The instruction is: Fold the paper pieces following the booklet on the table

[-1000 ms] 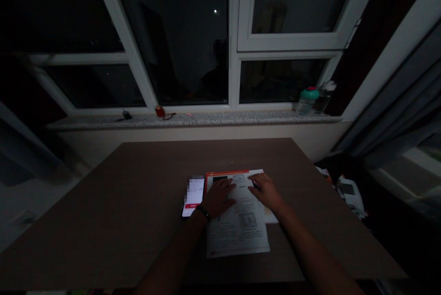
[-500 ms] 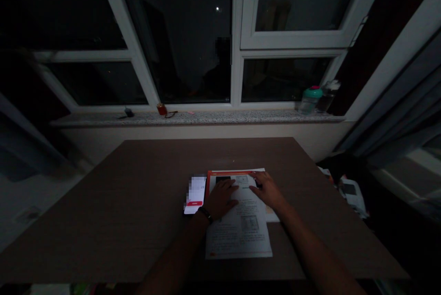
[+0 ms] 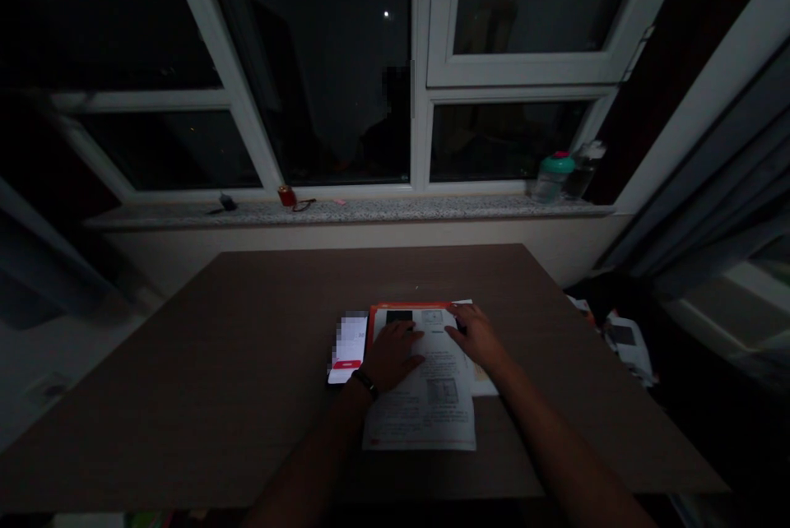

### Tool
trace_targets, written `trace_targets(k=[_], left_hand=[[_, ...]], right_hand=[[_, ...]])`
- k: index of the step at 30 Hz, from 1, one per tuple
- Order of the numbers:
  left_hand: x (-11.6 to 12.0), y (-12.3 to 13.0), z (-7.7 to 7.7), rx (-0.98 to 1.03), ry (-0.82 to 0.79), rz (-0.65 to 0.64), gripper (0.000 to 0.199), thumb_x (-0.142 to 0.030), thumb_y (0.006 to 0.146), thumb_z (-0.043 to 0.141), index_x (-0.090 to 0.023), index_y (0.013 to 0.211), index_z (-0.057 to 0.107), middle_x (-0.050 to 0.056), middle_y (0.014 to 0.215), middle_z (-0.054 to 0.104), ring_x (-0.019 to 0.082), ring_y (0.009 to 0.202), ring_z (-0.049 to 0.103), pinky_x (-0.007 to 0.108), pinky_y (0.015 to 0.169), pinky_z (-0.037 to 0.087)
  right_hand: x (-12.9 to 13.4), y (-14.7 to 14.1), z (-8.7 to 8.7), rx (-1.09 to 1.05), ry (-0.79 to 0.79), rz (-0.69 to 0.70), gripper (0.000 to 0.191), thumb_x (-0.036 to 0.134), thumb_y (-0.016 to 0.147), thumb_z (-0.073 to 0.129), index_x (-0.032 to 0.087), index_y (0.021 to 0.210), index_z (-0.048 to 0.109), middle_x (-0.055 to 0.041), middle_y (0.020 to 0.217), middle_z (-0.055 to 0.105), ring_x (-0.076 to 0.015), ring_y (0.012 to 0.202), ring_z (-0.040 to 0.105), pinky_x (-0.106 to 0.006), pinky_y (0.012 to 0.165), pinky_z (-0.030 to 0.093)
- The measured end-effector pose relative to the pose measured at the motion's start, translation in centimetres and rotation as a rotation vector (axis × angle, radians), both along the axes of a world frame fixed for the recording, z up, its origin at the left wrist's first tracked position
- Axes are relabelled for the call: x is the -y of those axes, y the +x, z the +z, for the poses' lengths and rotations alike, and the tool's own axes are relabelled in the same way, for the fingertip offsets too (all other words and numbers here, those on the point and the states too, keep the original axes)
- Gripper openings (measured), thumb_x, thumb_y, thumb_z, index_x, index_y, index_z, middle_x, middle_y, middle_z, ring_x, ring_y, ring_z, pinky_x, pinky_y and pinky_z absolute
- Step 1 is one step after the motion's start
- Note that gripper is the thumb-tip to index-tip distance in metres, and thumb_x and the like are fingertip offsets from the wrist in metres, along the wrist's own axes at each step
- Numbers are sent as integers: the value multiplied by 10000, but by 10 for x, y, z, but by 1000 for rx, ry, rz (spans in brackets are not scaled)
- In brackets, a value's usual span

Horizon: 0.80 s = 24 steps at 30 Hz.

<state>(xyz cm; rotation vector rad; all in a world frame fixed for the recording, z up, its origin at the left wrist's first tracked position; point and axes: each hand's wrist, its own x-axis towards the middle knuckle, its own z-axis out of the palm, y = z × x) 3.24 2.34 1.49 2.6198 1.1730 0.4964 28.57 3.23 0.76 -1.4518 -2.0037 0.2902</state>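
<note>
A printed sheet (image 3: 420, 421), with text and small pictures, lies over an orange-edged booklet (image 3: 386, 306) on the table. My left hand (image 3: 395, 354), with a dark band at its wrist, rests flat on the upper left of the sheet, fingers stretched forward and thumb apart. At the sheet's upper right edge, my right hand (image 3: 476, 337) lies with its thumb spread from its fingers. More paper (image 3: 485, 384) shows beneath, by the right wrist. Just left of the sheet is a phone (image 3: 349, 347) with a lit screen.
The brown table (image 3: 247, 396) reaches toward a stone windowsill (image 3: 383, 210). On the sill stand a teal-lidded bottle (image 3: 555, 176), a clear bottle (image 3: 585, 170) and a small red jar (image 3: 286, 196). Several items, including a white bag (image 3: 628, 343), lie beyond the table's right edge. The room is dim.
The sheet's near edge has drawn slightly away from me and now looks curved. Both hands stay almost where they were; the view has shifted a little.
</note>
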Motion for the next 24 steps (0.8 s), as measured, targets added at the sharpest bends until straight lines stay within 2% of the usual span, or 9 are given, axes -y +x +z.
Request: trace_targets(k=[6, 13, 19, 24], left_hand=[[2, -3, 5, 2, -29, -88, 500, -381, 816, 713, -263, 1273, 549, 60, 1375, 486, 280, 1283, 406, 474, 1072, 333], [3, -5, 3, 29, -37, -81, 472, -343, 825, 701, -276, 1269, 554, 47, 1377, 481, 265, 1290, 400, 451, 1080, 320], [3, -6, 5, 40, -58, -89, 450, -301, 832, 693, -278, 1261, 559, 41, 1377, 486, 259, 1288, 405, 447, 1070, 330], [3, -7, 6, 43, -58, -106, 411, -303, 838, 686, -271, 1234, 581, 40, 1354, 505, 255, 1276, 417, 439, 1065, 336]], right_hand=[[0, 4, -4, 28, 10, -1, 418, 282, 838, 608, 171, 1241, 590, -117, 1222, 613, -267, 1165, 495, -426, 1013, 398], [0, 7, -7, 36, 11, 5, 365, 250, 827, 604, 186, 1185, 625, -101, 1163, 647, -271, 1113, 526, -451, 1021, 383], [2, 6, -4, -32, 15, 30, 337, 221, 809, 600, 223, 1144, 636, -82, 1085, 660, -267, 1063, 543, -458, 983, 404], [3, 5, -2, -144, 10, 35, 303, 212, 791, 600, 207, 1092, 644, -81, 1050, 656, -257, 1028, 561, -417, 929, 441]])
